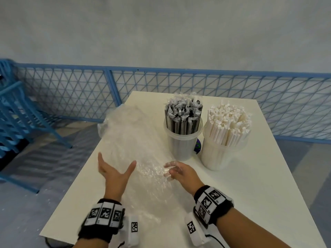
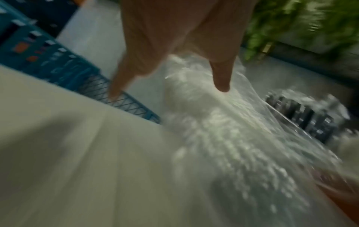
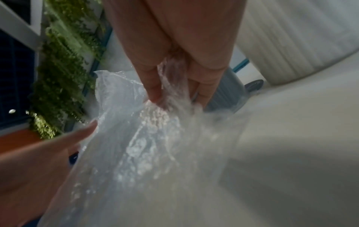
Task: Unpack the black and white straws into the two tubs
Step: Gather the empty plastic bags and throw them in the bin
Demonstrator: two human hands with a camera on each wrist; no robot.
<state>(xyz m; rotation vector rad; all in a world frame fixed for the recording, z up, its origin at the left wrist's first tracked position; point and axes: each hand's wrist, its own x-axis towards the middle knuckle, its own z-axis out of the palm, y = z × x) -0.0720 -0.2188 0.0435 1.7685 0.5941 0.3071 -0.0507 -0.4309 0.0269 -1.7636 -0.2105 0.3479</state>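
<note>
Two clear tubs stand at the back right of the white table (image 1: 268, 185). The left tub (image 1: 182, 142) holds black straws (image 1: 184, 115) in clear wrappers. The right tub (image 1: 220, 154) holds white straws (image 1: 229, 120). A crumpled clear plastic bag (image 1: 136, 140) lies blurred along the table's left side, reaching past the far edge. My left hand (image 1: 114, 169) is spread with straight fingers against the bag's (image 2: 223, 130) left side. My right hand (image 1: 175, 170) pinches a fold of the bag (image 3: 151, 138) between thumb and fingers (image 3: 155, 90), close to the black-straw tub.
A blue mesh fence (image 1: 71, 93) runs behind the table and stacked blue chairs (image 1: 12, 111) stand at the far left. A small dark round object (image 1: 198, 145) sits between the two tubs. Green foliage (image 3: 62, 76) shows in the right wrist view.
</note>
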